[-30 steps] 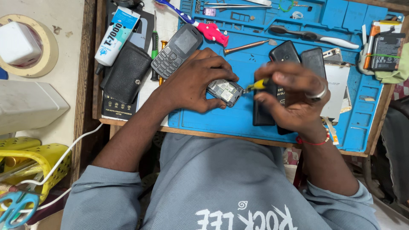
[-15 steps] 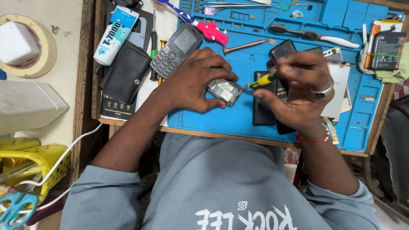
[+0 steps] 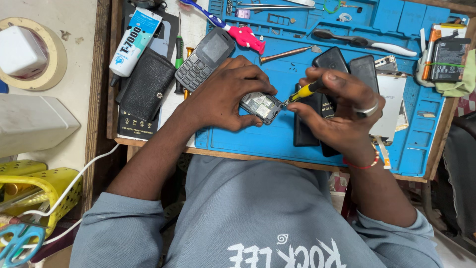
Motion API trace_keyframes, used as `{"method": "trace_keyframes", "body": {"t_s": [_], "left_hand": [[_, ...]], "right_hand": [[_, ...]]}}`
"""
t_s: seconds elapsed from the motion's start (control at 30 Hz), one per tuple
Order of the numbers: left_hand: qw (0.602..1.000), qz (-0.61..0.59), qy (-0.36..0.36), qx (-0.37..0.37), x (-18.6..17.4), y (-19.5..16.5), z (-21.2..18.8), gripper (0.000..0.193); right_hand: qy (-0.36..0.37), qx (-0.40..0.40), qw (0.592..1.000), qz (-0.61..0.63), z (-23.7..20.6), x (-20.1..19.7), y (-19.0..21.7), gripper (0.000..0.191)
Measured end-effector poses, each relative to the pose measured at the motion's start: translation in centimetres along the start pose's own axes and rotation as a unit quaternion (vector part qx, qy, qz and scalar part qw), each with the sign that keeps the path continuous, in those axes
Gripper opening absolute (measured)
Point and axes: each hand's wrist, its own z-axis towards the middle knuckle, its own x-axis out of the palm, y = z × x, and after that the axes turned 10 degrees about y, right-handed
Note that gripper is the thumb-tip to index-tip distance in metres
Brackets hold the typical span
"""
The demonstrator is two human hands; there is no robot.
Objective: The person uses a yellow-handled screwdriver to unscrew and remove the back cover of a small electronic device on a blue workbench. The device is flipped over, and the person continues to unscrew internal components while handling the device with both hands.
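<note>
So the left hand point(image 3: 225, 94) has its fingers clamped around a small opened phone body point(image 3: 260, 105), pinned on the blue repair mat point(image 3: 248, 141) about mid-bench. Right hand point(image 3: 337, 106) sits at 3 o'clock of it, fingers pinched on a yellow-handled screwdriver point(image 3: 302, 93), tip touching the phone's edge. That thing looks light, stiff and pretty fragile with the board exposed, so I'd grip it by the side edges only. A keypad phone point(image 3: 204, 58) lies at 11 o'clock, black phones point(image 3: 347, 67) at 2. Cramped wooden bench, cluttered.
</note>
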Motion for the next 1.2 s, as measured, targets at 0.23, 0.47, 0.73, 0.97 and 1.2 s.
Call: {"method": "trace_keyframes", "body": {"t_s": [0.23, 0.47, 0.73, 0.97, 1.2], "left_hand": [[1.000, -0.002, 0.000, 0.007, -0.2, 0.0, 0.0, 0.067], [1.000, -0.009, -0.005, 0.018, -0.5, -0.1, 0.0, 0.065], [1.000, -0.009, -0.005, 0.013, -0.4, -0.3, -0.1, 0.064], [1.000, -0.001, -0.005, 0.007, -0.2, -0.1, 0.0, 0.066], [1.000, 0.000, -0.005, 0.005, -0.2, -0.2, 0.0, 0.066]], "right_hand": [[-0.006, -0.024, 0.998, -0.065, 1.3, 0.1, 1.6, 0.054], [0.006, -0.060, 0.995, -0.083, 2.4, -0.4, 2.0, 0.050], [-0.008, -0.012, 1.000, -0.022, 1.5, 0.1, 1.7, 0.053], [-0.014, -0.036, 0.994, -0.102, 1.3, -0.2, 0.8, 0.065], [-0.030, 0.015, 0.999, -0.041, 0.8, 0.1, 0.9, 0.053]]}}
